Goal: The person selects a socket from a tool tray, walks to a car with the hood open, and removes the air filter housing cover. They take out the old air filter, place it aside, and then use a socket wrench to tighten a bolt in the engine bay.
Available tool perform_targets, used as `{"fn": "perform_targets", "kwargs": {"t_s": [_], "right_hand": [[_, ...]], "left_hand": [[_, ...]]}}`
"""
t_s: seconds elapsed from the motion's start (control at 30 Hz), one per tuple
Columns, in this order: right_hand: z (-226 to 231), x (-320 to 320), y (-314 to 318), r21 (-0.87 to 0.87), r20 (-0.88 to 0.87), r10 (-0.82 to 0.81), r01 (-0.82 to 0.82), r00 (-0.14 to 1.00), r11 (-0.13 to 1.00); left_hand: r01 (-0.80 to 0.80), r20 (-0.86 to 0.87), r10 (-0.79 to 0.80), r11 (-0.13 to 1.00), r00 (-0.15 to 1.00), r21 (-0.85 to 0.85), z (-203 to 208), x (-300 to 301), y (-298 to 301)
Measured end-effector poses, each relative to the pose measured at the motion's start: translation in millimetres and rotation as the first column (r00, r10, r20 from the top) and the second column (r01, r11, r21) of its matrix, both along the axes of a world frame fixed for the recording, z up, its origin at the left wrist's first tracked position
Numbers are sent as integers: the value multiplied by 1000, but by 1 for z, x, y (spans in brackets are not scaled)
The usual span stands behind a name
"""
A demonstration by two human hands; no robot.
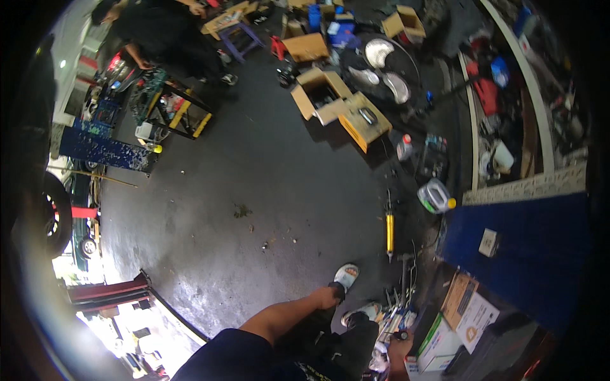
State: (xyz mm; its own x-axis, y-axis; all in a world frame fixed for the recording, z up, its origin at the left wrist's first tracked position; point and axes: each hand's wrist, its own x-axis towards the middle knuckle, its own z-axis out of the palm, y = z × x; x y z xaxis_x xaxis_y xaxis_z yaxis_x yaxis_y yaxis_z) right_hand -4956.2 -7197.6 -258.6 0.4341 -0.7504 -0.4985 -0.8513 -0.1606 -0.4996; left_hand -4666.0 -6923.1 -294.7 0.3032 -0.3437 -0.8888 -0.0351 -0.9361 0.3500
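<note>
My left arm reaches forward, and my left hand lies against my dark trouser leg above a light shoe. Its fingers are too small and shaded to make out. Low on the right, my right hand is closed around a small dark object with a round end, whose kind I cannot tell. That hand is beside a heap of hand tools near my other shoe. Beyond the heap, a yellow grease gun lies on the floor.
Flattened boxes lean right of my hand, below a blue panel. A grey jug and open cardboard boxes stand farther off. Another person is at the far left by a yellow-and-black cart. Small debris dots the dark floor.
</note>
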Motion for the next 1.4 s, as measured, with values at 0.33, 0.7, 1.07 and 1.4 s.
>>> {"fn": "perform_targets", "kwargs": {"t_s": [0.33, 0.7, 1.07, 1.4], "right_hand": [[-56, 81, -35, 194, 204, -416, 380, 886, 904], [-3, 447, -55, 476, 173, -502, 374, 847, 796], [114, 801, 0, 463, 264, 255, -353, 930, 813], [146, 993, 109, 655, 52, 40, -64, 998, 753]], "left_hand": [[-473, 376, 454, 880, 808, -46, 63, 173, 131], [-473, 230, 424, 848, 876, 239, 113, 217, 220], [-814, 315, 759, 574, 569, 86, 144, 423, 206], [-861, 383, 811, 503, 443, -69, 143, 692, 375]]}}
